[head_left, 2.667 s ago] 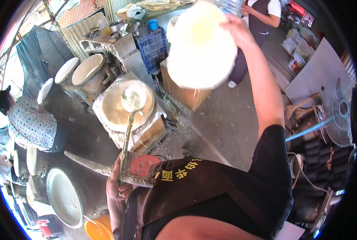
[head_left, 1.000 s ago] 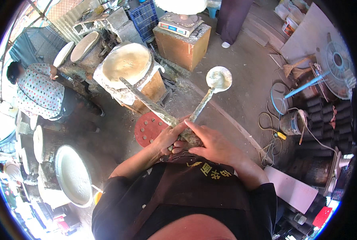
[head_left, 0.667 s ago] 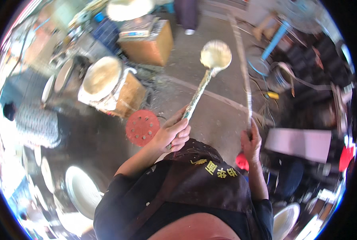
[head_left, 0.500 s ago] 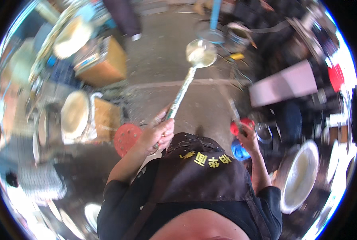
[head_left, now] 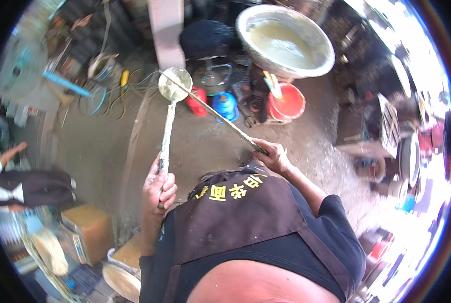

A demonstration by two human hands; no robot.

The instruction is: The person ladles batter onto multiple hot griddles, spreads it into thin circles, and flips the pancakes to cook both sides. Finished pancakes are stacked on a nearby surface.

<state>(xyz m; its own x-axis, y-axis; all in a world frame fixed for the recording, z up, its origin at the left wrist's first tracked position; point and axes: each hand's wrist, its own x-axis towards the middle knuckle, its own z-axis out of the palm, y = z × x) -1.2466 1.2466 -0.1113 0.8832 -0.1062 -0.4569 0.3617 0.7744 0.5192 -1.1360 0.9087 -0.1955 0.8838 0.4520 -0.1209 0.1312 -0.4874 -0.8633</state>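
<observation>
My left hand is closed round the crusted handle of a long ladle. Its round, pale bowl is held out ahead of me; what is in it I cannot make out. In my right hand I grip a long, thin stick that slants away to the left. Its far end passes across the ladle bowl in this view; whether the two touch I cannot tell. A wide basin holding cloudy, whitish liquid stands at the far right of my hands.
Beneath the basin is a red bucket. A blue plastic container and a red one stand on the floor near a dark-topped stool. Cables lie at left. Another person is farther left; cardboard boxes sit at lower left.
My view has turned right, bringing the basin in front. My right hand has raised the stick so that it crosses the ladle bowl. The left hand still holds the ladle.
</observation>
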